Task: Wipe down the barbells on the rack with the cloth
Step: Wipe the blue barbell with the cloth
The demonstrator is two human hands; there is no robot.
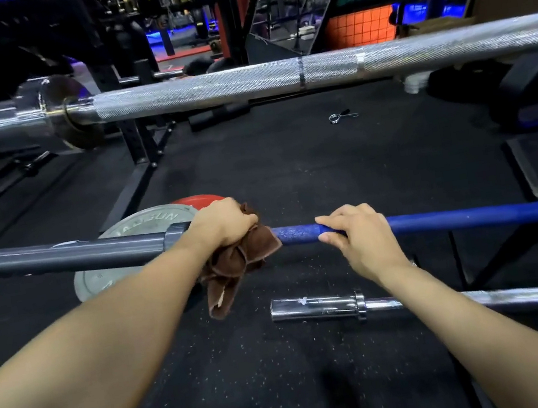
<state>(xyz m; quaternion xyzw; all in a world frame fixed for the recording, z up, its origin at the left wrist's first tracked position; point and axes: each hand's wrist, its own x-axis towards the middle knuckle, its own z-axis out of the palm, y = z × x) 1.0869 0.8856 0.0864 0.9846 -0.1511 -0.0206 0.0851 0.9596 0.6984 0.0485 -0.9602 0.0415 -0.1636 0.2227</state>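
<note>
The blue-painted steel barbell shaft point(469, 215) runs left to right; the left hand point(225, 223) clamps the bunched brown cloth point(234, 264) around it at its grey collar point(176, 234), while the right hand point(356, 233) grips the bare shaft just beside the cloth.

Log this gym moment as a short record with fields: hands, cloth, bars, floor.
left hand: left hand grips brown cloth around blue barbell, beside its grey sleeve
right hand: right hand grips the blue shaft
upper bar: silver knurled barbell, untouched
floor: grey plate, red plate, chrome bar, spring collar
</note>
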